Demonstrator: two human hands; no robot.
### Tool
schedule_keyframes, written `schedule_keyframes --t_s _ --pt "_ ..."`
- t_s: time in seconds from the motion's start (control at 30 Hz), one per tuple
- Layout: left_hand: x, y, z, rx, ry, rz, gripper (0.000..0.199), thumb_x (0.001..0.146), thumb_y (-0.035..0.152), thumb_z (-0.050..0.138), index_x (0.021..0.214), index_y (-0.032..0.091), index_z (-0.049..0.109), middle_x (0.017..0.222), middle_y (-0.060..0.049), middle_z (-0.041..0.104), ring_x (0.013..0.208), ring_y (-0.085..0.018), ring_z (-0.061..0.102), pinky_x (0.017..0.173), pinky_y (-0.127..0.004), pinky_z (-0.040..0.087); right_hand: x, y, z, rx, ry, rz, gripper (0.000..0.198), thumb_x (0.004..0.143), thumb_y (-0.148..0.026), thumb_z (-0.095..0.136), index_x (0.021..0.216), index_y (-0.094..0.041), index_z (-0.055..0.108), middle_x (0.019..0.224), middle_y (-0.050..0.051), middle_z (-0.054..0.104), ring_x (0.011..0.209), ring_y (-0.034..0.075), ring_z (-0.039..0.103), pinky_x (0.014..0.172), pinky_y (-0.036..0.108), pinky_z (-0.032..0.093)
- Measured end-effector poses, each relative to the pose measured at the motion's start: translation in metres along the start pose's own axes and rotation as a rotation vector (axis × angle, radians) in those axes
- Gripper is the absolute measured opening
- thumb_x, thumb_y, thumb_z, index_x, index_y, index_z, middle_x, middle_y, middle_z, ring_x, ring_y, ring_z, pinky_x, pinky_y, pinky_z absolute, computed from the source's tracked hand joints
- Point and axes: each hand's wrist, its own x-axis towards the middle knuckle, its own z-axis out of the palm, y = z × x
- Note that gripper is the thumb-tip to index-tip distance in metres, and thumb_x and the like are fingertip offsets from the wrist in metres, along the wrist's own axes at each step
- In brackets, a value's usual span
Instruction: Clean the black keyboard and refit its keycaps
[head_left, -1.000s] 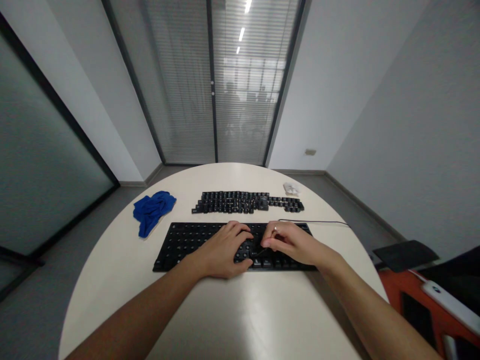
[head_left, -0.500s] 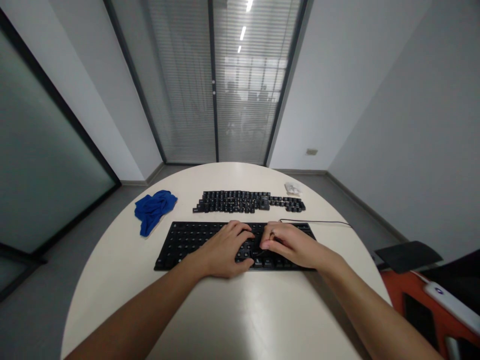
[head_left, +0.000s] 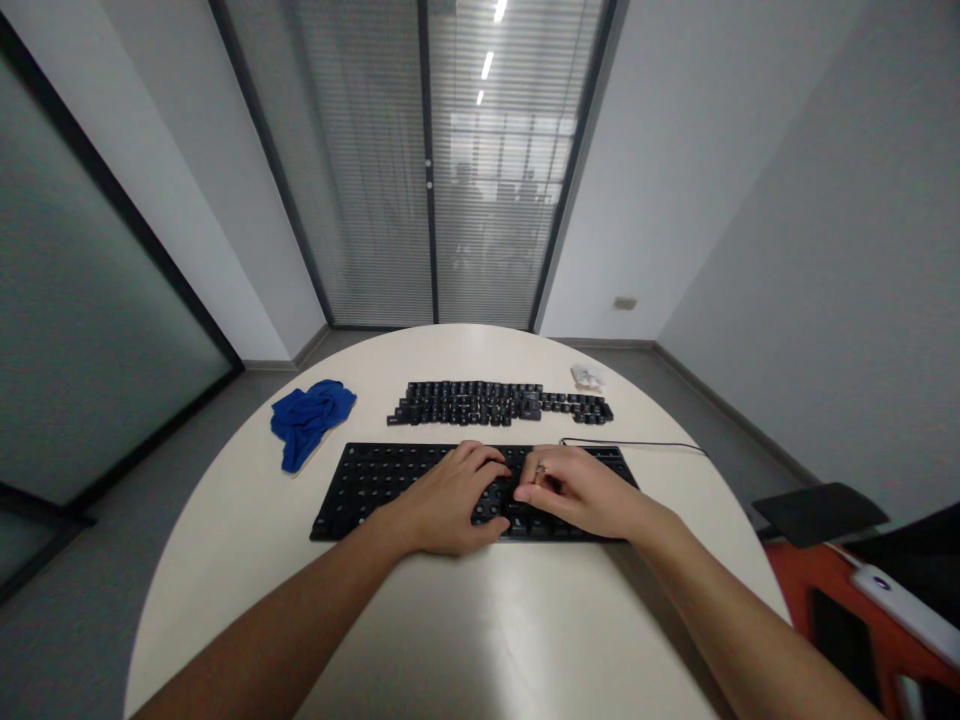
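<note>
The black keyboard (head_left: 375, 475) lies flat across the middle of the round table (head_left: 465, 640), under both hands; working on it well calls for the left hand (head_left: 454, 505) to brace it evenly, while the right hand (head_left: 574, 490) works straight above 1 spot at a time, without prying sideways. The left fingers are spread, thumb well apart, resting on the keys near the centre. The right fingers curl in toward the thumb just to the right; I cannot tell whether they are clamped on anything. The keyboard's left part shows rows of small, evenly spaced raised spots that look like bare key seats, while fuller keys seem to show between the hands. A thin cable (head_left: 637, 443) runs right from its far edge. Beyond it, loose black keycaps (head_left: 472, 403) sit in close rows, with a crumpled whitish bundle (head_left: 587, 377) far right and a blue cloth (head_left: 311, 418) far left.
</note>
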Motion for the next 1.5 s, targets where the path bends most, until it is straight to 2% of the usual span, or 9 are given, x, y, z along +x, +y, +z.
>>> schedule_keyframes --t_s 0.17,0.33,0.4,0.53,0.73,1.1,1.23,1.33,1.5 --pt "0.000 0.000 -0.002 0.002 -0.006 0.006 0.048 0.079 0.029 0.069 0.125 0.019 0.057 0.127 -0.011 0.056 0.125 -0.029 0.044 0.111 -0.047 0.039 0.001 -0.003 0.002 -0.052 -0.021 0.045 0.025 0.097 -0.041 0.056 0.095 -0.018 0.066 0.075 0.002 0.066 0.060 0.013 0.055 0.060 0.024 0.039" --pt "0.000 -0.002 -0.002 0.031 -0.032 0.042 0.034 0.088 0.029 0.065 0.121 0.023 0.065 0.132 -0.010 0.055 0.128 -0.028 0.043 0.110 -0.046 0.038 0.005 0.003 0.008 -0.103 -0.057 0.015 0.036 0.100 -0.029 0.046 0.069 -0.017 0.062 0.079 0.005 0.070 0.064 0.013 0.058 0.064 0.026 0.039" --pt "0.001 -0.003 -0.001 0.041 -0.033 0.047 0.025 0.091 0.031 0.063 0.114 0.024 0.069 0.131 -0.009 0.057 0.127 -0.027 0.045 0.109 -0.047 0.040 0.005 0.007 0.011 -0.091 -0.062 0.008 0.039 0.099 -0.023 0.042 0.066 -0.016 0.061 0.078 0.004 0.069 0.063 0.013 0.058 0.063 0.025 0.040" --pt "0.002 -0.002 0.005 0.058 -0.005 0.013 0.020 0.091 0.032 0.064 0.107 0.022 0.071 0.127 -0.010 0.059 0.124 -0.028 0.049 0.106 -0.047 0.042 0.004 0.016 0.015 0.001 -0.024 0.024 0.037 0.097 -0.018 0.041 0.066 -0.016 0.061 0.071 0.002 0.065 0.057 0.011 0.056 0.060 0.024 0.040" --pt "0.005 -0.001 0.009 0.019 -0.004 0.046 0.018 0.094 0.030 0.062 0.108 0.021 0.070 0.119 -0.008 0.064 0.116 -0.024 0.056 0.103 -0.043 0.044 0.001 0.030 0.027 0.221 0.076 0.088 0.025 0.092 -0.014 0.042 0.074 -0.017 0.059 0.056 -0.003 0.059 0.049 0.010 0.056 0.053 0.021 0.041" --pt "0.006 -0.004 0.014 0.055 0.007 0.020 0.019 0.093 0.033 0.064 0.102 0.019 0.074 0.116 -0.007 0.068 0.112 -0.024 0.060 0.099 -0.041 0.047 0.003 0.036 0.035 0.365 0.074 0.160 0.024 0.090 -0.019 0.041 0.070 -0.019 0.053 0.056 -0.002 0.056 0.050 0.012 0.055 0.053 0.022 0.041" --pt "0.006 -0.005 0.015 0.047 0.050 0.039 0.023 0.094 0.037 0.061 0.101 0.019 0.074 0.116 -0.007 0.070 0.111 -0.024 0.061 0.100 -0.041 0.047 0.004 0.036 0.033 0.464 0.165 0.200 0.029 0.095 -0.026 0.037 0.069 -0.020 0.048 0.056 -0.003 0.051 0.049 0.012 0.050 0.051 0.023 0.040" --pt "0.006 -0.004 0.015 0.051 0.048 0.038 0.021 0.096 0.035 0.059 0.099 0.020 0.074 0.117 -0.006 0.070 0.114 -0.024 0.060 0.101 -0.041 0.046 0.005 0.036 0.032 0.457 0.161 0.218 0.030 0.096 -0.029 0.038 0.069 -0.020 0.049 0.056 -0.003 0.050 0.049 0.012 0.049 0.051 0.023 0.039" --pt "0.006 0.000 0.013 0.011 0.063 0.031 0.020 0.095 0.033 0.060 0.108 0.020 0.069 0.117 -0.007 0.069 0.116 -0.024 0.059 0.102 -0.042 0.046 0.005 0.036 0.032 0.442 0.150 0.215 0.037 0.099 -0.035 0.038 0.069 -0.019 0.051 0.055 -0.003 0.049 0.049 0.011 0.046 0.051 0.023 0.037"
